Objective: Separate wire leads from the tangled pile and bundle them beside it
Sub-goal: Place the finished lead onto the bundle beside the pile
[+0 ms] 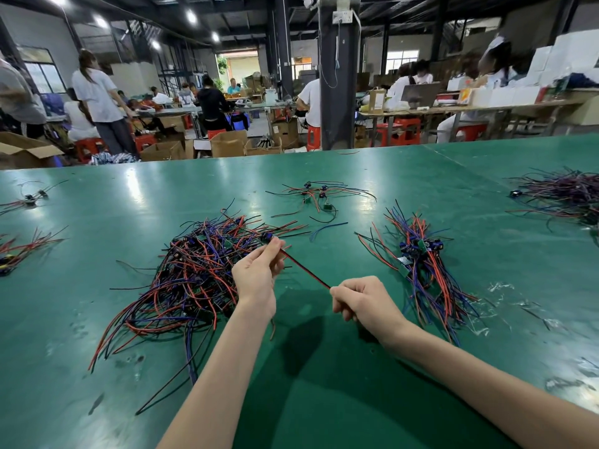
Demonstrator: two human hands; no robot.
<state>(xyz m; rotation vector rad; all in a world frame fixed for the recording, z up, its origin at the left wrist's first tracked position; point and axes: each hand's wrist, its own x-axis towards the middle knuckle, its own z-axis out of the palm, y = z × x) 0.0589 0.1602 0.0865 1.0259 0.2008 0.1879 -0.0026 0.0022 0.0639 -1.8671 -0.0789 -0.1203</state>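
Observation:
A tangled pile (194,277) of red, blue and black wire leads lies on the green table (324,384), left of centre. To the right lies a straighter bundle (424,270) of leads with small connectors. A red-and-black lead (304,268) is stretched taut between my hands. My left hand (259,270) pinches its far end at the pile's right edge. My right hand (363,299) grips its near end, fingers curled round it, between the pile and the bundle.
A few loose leads with small boards (319,197) lie beyond my hands. More wire heaps sit at the far right (564,192) and the left edge (19,247). Behind the table are people, red stools, cardboard boxes and a dark pillar (335,76).

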